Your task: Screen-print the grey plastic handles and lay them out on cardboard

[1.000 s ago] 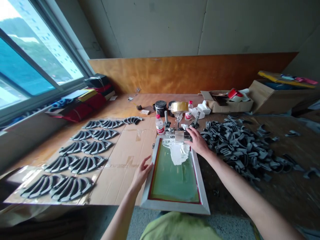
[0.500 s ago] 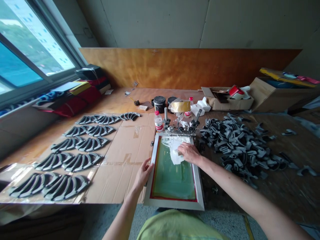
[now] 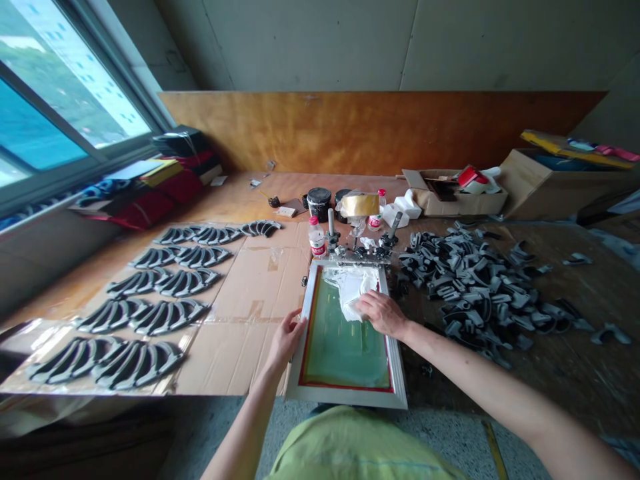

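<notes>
A silk screen printing frame with silver metal sides and green mesh lies in front of me, its far end at a metal hinge clamp. My left hand grips the frame's left side, fingertips on top of the rail. On the upper part of the mesh, my right hand pinches the right edge of a flat white piece; I cannot tell whether it is card or cloth. White, ink-like material surrounds it near the clamp. My right fingertips are partly hidden.
Curved grey plastic parts lie in rows on cardboard at left. A heap of similar parts is at right. Behind the frame stand a red-capped bottle, black tubs and a tape roll. Cardboard boxes stand farther right.
My right hand and the white piece stay over the upper mesh, with the piece's visible shape slightly changed. My left hand stays on the frame's left side. The whole view has shifted slightly.
</notes>
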